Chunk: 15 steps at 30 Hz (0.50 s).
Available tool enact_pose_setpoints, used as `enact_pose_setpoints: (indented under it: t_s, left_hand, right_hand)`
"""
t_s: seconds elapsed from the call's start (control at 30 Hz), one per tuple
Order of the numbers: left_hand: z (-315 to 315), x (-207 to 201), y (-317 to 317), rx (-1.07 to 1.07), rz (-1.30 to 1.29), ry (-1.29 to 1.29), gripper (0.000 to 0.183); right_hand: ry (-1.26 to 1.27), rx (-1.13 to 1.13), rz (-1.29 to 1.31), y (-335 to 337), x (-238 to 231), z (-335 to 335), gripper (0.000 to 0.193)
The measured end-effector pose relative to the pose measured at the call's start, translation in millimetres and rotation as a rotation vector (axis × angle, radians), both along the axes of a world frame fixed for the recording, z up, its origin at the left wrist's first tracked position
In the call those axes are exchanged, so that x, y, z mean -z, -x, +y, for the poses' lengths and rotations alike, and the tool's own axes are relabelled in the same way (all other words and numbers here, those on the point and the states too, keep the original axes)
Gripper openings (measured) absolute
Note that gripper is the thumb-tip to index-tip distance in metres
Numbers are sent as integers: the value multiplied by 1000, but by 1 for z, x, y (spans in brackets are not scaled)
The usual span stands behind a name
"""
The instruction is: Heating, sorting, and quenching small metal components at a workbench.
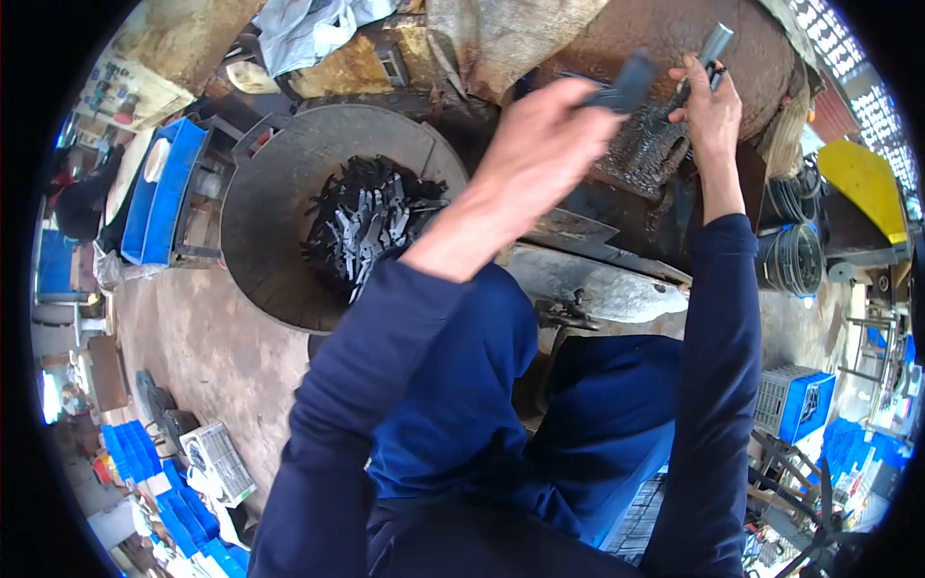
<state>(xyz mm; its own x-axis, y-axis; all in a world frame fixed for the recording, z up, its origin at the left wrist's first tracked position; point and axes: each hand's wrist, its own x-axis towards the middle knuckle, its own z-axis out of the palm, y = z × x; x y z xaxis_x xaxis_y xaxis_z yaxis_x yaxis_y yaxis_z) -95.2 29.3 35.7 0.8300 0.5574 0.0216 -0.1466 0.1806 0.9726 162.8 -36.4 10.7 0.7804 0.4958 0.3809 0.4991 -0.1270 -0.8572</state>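
Left hand: my left hand (544, 130) is raised over the work surface, fingers closed around a flat dark metal piece (628, 85) that sticks out past my knuckles.
Right hand: my right hand (711, 104) is closed on a grey metal bar (714, 44), which tilts up and away from my fingers.
Where the pieces are: both sit above a rusty round block (674, 39), over a heap of small dark metal parts (647, 144) lying just below my hands.
Pan: a wide round metal pan (260, 222) to my left holds a pile of dark and shiny metal blanks (371, 226).
Sleeves: dark blue, both arms.
Crates: blue plastic crates (159, 193) stand beside the pan.
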Motion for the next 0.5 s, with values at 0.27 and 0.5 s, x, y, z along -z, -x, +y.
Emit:
enact_pose_setpoints:
  t_s: [0.27, 0.5]
  left_hand:
    - [-23, 0, -109, -142, -271, 76, 26]
    - [-20, 46, -108, -241, -2, 12, 30]
  right_hand:
    - [-8, -16, -253, -40, 23, 1, 36]
    - [55, 24, -110, -18, 6, 1, 44]
